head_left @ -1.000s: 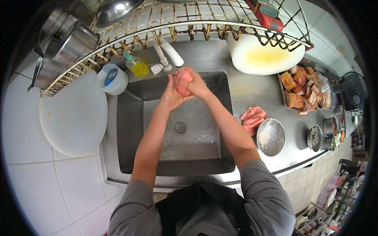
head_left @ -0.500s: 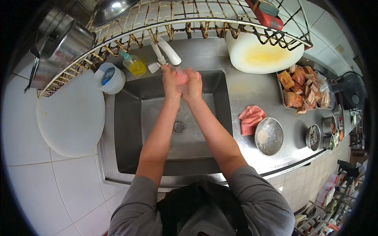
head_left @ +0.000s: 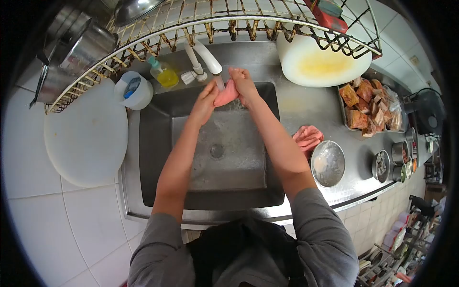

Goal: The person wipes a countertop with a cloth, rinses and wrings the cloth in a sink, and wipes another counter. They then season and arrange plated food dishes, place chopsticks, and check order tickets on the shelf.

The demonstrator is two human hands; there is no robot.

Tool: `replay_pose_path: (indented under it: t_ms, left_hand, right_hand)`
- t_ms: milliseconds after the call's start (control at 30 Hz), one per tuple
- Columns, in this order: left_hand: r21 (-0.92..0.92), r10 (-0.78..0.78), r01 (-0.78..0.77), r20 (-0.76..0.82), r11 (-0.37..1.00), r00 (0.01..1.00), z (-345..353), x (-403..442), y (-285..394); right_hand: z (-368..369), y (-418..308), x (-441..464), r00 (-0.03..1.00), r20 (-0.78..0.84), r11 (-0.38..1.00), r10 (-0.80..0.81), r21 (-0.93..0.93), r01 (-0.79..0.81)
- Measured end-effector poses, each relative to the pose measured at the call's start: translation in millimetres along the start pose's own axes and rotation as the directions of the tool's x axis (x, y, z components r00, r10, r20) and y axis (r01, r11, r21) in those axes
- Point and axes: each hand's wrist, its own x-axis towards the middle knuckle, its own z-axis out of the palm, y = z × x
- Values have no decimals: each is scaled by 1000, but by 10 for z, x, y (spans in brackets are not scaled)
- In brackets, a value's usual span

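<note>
A wet pink cloth [head_left: 226,94] is stretched between my hands under the white faucet [head_left: 208,59], and water runs onto it. My left hand [head_left: 203,105] grips its left end with closed fingers. The right end is in my right hand [head_left: 245,86], fingers also wrapped round it. Both hands are over the back of the steel sink [head_left: 239,165]. Water wets the sink floor around the drain [head_left: 217,151].
A dish rack [head_left: 229,18] hangs above the faucet. Left are a soap bottle [head_left: 165,76], white tub [head_left: 139,98] and round board [head_left: 86,138]. On the right lie another pink cloth [head_left: 308,137], metal bowl [head_left: 328,163], thick white board [head_left: 318,60] and tray of meat chunks [head_left: 361,107].
My hands have moved apart, the left to the left and down, the right slightly right and up. The pink cloth now shows stretched between them.
</note>
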Motion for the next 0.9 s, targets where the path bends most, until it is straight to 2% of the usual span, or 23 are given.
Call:
replay_pose_path:
  t_ms: [33, 100, 200, 233, 267, 300, 333, 400, 433, 500, 533, 633, 700, 733, 800, 900]
  left_hand:
    - [215, -57, 47, 40, 975, 998, 40, -50, 39]
    - [610, -191, 100, 86, 786, 978, 146, -117, 138]
    - [641, -124, 148, -82, 753, 989, 214, -28, 44]
    - [585, -199, 233, -122, 777, 972, 172, 27, 82]
    - [524, -277, 317, -156, 790, 948, 100, 78, 145]
    - [457, -357, 401, -183, 794, 916, 32, 95, 190]
    - [423, -357, 376, -127, 824, 925, -3, 81, 257]
    - [350, -344, 329, -19, 877, 939, -49, 59, 405]
    - [408, -382, 345, 11, 845, 924, -25, 75, 450]
    - [521, -466, 367, 67, 771, 882, 61, 120, 508]
    - [635, -403, 278, 56, 721, 914, 181, 104, 526]
    - [872, -286, 85, 65, 482, 956, 409, 103, 448]
    - [947, -323, 46, 63, 318, 944, 319, 256, 296]
    - [982, -167, -51, 82, 182, 983, 284, 295, 198]
    - [976, 138, -171, 189, -132, 972, 251, 350, 53]
    - [1000, 93, 8, -7, -11, 996, 189, 383, 73]
  right_hand:
    - [13, -51, -33, 999, 8, 995, -45, -89, 45]
    - [87, -40, -42, 995, 84, 958, -57, -277, 78]
    - [145, -39, -59, 967, 232, 869, -103, -453, 201]
    - [159, -56, -65, 951, 285, 835, -124, -488, 255]
    - [112, -90, -86, 905, 371, 733, -207, -554, 395]
    - [80, -242, -245, 845, 461, 608, -272, -598, 522]
    - [30, -325, -364, 770, 555, 463, -316, -618, 635]
    - [-107, -332, -473, 650, 708, -84, -275, -691, 718]
    - [-136, -330, -496, 598, 772, -358, -217, -633, 687]
    - [-157, -303, -521, 514, 835, -566, -199, -526, 635]
    - [-173, -291, -515, 472, 863, -660, -181, -463, 592]
    - [-186, -273, -337, 337, 901, -562, -273, -434, 704]
    - [-191, -276, -219, 551, 815, -473, -179, -562, 678]
    - [-191, -276, -188, 644, 756, -433, -121, -624, 651]
    - [-132, -207, -153, 709, 678, -394, -194, -716, 577]
    - [-99, -125, -131, 793, 558, -266, -243, -825, 499]
